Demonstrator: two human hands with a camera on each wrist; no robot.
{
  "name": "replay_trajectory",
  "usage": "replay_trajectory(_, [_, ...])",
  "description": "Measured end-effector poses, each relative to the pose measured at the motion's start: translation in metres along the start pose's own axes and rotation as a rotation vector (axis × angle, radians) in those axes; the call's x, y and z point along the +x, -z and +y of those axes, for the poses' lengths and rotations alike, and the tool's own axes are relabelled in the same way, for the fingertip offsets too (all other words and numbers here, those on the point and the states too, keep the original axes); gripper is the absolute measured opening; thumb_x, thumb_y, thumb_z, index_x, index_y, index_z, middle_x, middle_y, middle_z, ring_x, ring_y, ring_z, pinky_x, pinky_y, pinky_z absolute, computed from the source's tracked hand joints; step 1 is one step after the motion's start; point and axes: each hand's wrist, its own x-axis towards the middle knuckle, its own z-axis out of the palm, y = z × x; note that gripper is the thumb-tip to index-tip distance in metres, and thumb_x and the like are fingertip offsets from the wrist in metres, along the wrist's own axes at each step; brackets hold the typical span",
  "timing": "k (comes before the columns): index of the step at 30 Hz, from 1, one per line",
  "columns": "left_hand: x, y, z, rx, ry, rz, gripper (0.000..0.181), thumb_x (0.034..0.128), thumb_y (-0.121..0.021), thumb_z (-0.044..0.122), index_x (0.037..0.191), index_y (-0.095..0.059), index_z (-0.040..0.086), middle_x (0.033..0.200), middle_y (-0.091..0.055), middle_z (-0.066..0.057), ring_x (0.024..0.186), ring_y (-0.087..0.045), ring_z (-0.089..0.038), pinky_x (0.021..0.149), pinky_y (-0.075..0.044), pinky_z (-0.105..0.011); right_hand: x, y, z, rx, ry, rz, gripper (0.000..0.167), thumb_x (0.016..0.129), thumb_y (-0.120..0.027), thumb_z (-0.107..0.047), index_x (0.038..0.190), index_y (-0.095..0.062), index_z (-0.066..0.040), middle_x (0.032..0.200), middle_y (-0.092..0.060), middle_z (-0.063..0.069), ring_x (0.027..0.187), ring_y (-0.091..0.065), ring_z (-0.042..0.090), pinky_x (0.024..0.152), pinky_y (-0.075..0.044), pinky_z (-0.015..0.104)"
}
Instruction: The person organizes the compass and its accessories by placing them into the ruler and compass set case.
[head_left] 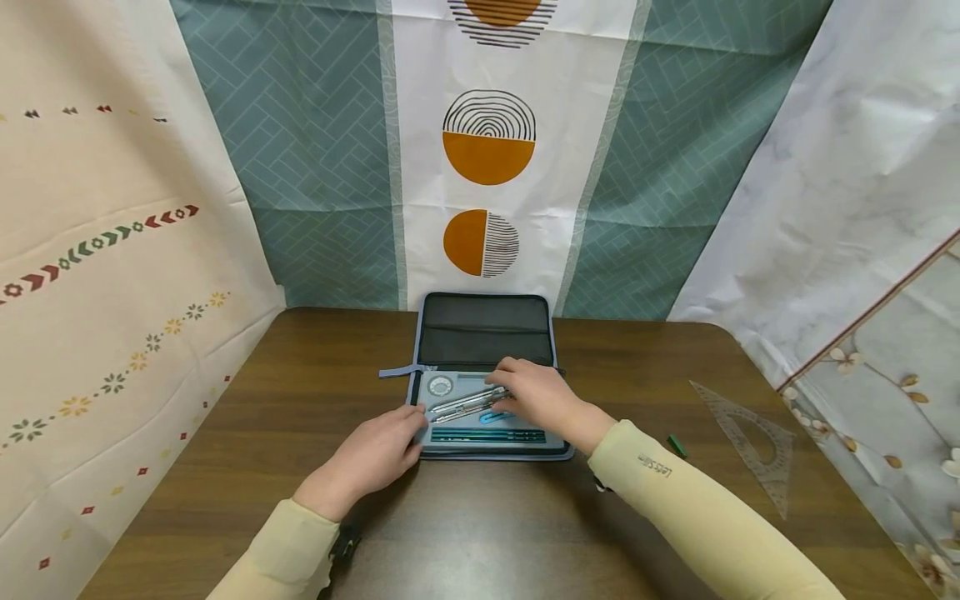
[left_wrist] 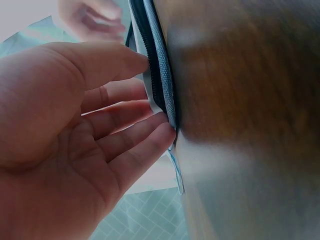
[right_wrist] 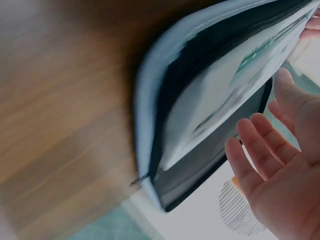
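Observation:
A zippered stationery case (head_left: 420, 333) lies unfolded, its pale tray (head_left: 450, 375) facing up. My left hand (head_left: 375, 450) touches the tray's left edge with nearly straight fingers; the left wrist view shows the fingertips against the zipper edge (left_wrist: 162, 65). Over the tray's right half, my right hand (head_left: 543, 400) hovers with its fingertips by the right end of a metal drawing compass (head_left: 465, 403). In the right wrist view this hand (right_wrist: 285, 170) has loosely spread fingers and no visible object. Dark green pencils (head_left: 487, 436), a light-blue piece (head_left: 489, 417) and a round white item (head_left: 440, 385) sit in the tray.
A clear set square (head_left: 727, 408) with a protractor cutout lies at the right on the wooden table (head_left: 330, 358). Nearer the right sleeve is a small green stick (head_left: 677, 446). A strap (head_left: 397, 372) extends from the case's left side. Patterned cloths hang behind and beside the table.

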Motion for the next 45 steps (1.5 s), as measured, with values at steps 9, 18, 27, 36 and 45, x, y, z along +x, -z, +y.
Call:
replay_trajectory(9, [0.001, -0.001, 0.000, 0.004, -0.007, -0.003, 0.026, 0.0977, -0.084, 0.006, 0.121, -0.075, 0.001, 0.145, -0.068, -0.022, 0.118, -0.073, -0.033, 0.097, -0.063, -0.047, -0.056, 0.018, 0.039, -0.052, -0.074, 0.012, 0.044, 0.092, -0.093, -0.026, 0.131, -0.078, -0.010, 0.121, -0.072, 0.007, 0.104, -0.072, 0.024, 0.081, -0.064, 0.044])
replay_trajectory(18, [-0.001, 0.002, 0.001, 0.007, 0.002, -0.003, 0.028, 0.0975, -0.084, 0.006, 0.123, -0.075, 0.000, 0.146, -0.068, -0.022, 0.121, -0.072, -0.034, 0.099, -0.062, -0.048, -0.112, 0.034, 0.072, -0.104, -0.138, 0.042, 0.043, 0.091, -0.094, -0.022, 0.129, -0.078, -0.011, 0.120, -0.074, 0.005, 0.106, -0.074, 0.027, 0.080, -0.064, 0.048])
replay_trajectory(27, [0.000, 0.000, 0.000, 0.012, 0.011, -0.011, 0.030, 0.0976, -0.084, 0.007, 0.125, -0.075, 0.000, 0.145, -0.068, -0.021, 0.119, -0.072, -0.032, 0.099, -0.063, -0.047, -0.148, 0.046, 0.089, -0.139, -0.213, 0.017, 0.044, 0.090, -0.094, -0.024, 0.129, -0.078, -0.010, 0.119, -0.074, 0.006, 0.101, -0.076, 0.029, 0.071, -0.063, 0.046])
replay_trajectory(36, [0.002, 0.000, 0.001, 0.017, 0.003, -0.010, 0.028, 0.0978, -0.084, 0.007, 0.124, -0.075, 0.001, 0.145, -0.068, -0.021, 0.122, -0.072, -0.033, 0.100, -0.062, -0.047, -0.182, 0.047, 0.102, -0.145, -0.283, -0.021, 0.044, 0.088, -0.095, -0.023, 0.127, -0.079, -0.010, 0.114, -0.074, 0.004, 0.090, -0.076, 0.025, 0.061, -0.058, 0.039])
replay_trajectory(45, [0.001, 0.002, 0.001, 0.004, 0.014, -0.018, 0.028, 0.0982, -0.084, 0.007, 0.124, -0.075, 0.001, 0.146, -0.068, -0.021, 0.123, -0.072, -0.033, 0.101, -0.062, -0.048, -0.203, 0.050, 0.112, -0.202, -0.394, -0.048, 0.034, 0.090, -0.093, -0.028, 0.115, -0.080, -0.009, 0.109, -0.078, 0.011, 0.087, -0.077, 0.030, 0.063, -0.061, 0.048])
